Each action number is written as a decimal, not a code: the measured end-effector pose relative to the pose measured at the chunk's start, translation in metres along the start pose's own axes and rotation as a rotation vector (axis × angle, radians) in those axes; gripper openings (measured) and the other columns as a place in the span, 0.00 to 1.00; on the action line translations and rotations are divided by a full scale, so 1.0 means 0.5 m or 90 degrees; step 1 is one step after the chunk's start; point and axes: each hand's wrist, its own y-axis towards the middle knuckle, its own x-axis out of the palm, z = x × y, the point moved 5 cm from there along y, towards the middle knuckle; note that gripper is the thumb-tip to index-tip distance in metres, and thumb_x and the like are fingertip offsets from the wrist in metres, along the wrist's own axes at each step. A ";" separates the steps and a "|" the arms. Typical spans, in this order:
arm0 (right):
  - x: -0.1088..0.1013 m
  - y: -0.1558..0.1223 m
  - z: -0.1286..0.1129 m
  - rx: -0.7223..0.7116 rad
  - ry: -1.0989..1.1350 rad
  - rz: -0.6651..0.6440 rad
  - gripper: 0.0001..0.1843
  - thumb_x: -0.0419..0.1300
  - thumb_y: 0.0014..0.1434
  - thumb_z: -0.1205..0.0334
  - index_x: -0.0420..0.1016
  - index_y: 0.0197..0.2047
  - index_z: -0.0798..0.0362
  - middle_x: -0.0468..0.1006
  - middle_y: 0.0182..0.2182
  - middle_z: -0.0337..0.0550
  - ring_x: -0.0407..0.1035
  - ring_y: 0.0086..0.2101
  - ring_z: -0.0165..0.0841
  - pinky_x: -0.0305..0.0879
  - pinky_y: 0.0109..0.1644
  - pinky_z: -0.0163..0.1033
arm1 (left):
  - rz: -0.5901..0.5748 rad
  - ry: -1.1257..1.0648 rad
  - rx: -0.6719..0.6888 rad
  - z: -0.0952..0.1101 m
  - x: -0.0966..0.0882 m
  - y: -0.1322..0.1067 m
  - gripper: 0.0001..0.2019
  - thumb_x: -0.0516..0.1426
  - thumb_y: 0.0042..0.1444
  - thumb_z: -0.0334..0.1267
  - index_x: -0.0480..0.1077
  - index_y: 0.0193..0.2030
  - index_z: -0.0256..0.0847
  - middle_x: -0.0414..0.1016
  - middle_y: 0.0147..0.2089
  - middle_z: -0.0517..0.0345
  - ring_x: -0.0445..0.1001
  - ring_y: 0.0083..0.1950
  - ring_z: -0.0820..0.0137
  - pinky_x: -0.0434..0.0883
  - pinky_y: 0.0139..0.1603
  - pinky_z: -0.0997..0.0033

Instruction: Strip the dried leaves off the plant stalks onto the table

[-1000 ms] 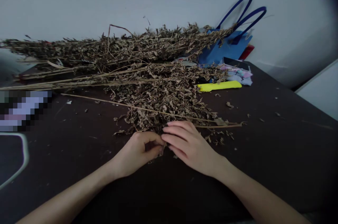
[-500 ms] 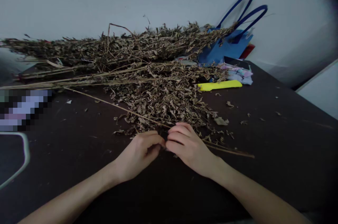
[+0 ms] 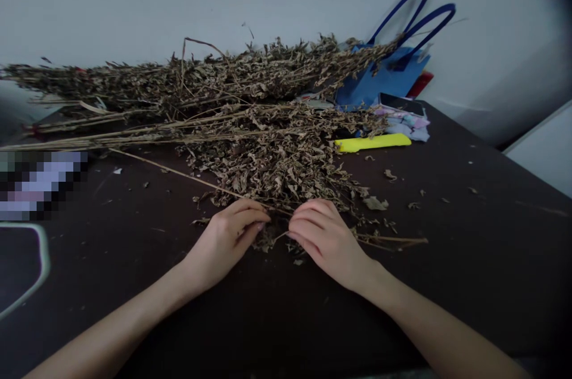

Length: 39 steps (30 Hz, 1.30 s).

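My right hand is closed with its fingertips around a thin dried stem, whose tail ends stick out on the right past the hand. My left hand pinches at the dried leaves on that stem, thumb against fingers. A small gap lies between the two hands. Just beyond them spreads a heap of dry, curled leaves. One long bare stalk runs slantwise from the left toward my fingers.
Behind the heap lie bundles of dried plants along the wall. A blue bag, a phone and a yellow strip-like object are at the right back. A pale-rimmed object sits at the left of the dark table.
My hands have drawn apart; the left moved left and slightly up. A leafy bit now shows between them. The stem ends at the right have tilted up a little.
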 end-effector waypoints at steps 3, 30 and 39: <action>-0.001 -0.001 0.003 0.008 0.003 0.015 0.06 0.53 0.61 0.69 0.70 0.34 0.55 0.74 0.34 0.41 0.63 0.41 0.32 0.56 0.49 0.41 | -0.060 -0.083 -0.039 0.007 0.010 -0.002 0.09 0.51 0.59 0.32 0.72 0.43 0.42 0.74 0.42 0.58 0.72 0.43 0.73 0.68 0.46 0.73; 0.016 -0.005 -0.008 -0.031 -0.058 -0.040 0.10 0.49 0.61 0.71 0.71 0.39 0.55 0.72 0.31 0.42 0.62 0.39 0.33 0.55 0.51 0.44 | -0.084 -0.099 -0.041 0.014 0.036 -0.008 0.11 0.51 0.56 0.28 0.73 0.41 0.40 0.74 0.37 0.57 0.71 0.38 0.72 0.68 0.42 0.72; 0.024 -0.009 0.000 -0.056 -0.048 -0.095 0.11 0.48 0.62 0.72 0.70 0.38 0.54 0.71 0.32 0.41 0.61 0.41 0.33 0.53 0.53 0.44 | -0.165 0.044 0.122 0.035 0.041 -0.009 0.14 0.46 0.60 0.26 0.71 0.43 0.36 0.66 0.34 0.53 0.66 0.36 0.70 0.66 0.36 0.71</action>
